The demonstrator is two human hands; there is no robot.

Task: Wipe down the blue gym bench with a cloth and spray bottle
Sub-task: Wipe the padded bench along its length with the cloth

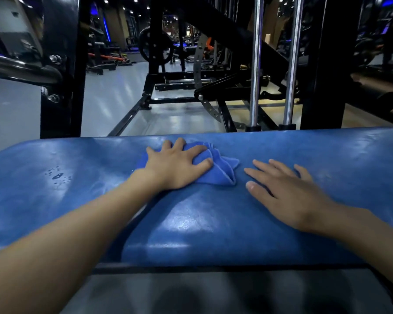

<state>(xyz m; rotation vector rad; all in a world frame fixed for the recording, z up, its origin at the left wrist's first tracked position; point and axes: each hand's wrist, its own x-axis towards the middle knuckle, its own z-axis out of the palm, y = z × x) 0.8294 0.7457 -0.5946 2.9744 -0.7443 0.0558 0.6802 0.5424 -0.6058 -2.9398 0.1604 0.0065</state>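
Note:
The blue gym bench (77, 200) stretches across the whole view in front of me, its padded top shiny. My left hand (175, 166) lies on a crumpled blue cloth (222, 172) near the bench's far edge, fingers curled over the folds and pressing it down. My right hand (286, 191) rests flat on the bench just right of the cloth, fingers straight and spread, holding nothing. A few spray droplets (58, 175) sit on the pad to the left. No spray bottle is in view.
Behind the bench stand a black machine frame (59, 87) on the left, two chrome guide rods (256, 64), and a black post (322, 64) on the right. A grey gym floor (114, 96) with more machines stretches beyond. A dark bar (191, 268) runs under the bench's near edge.

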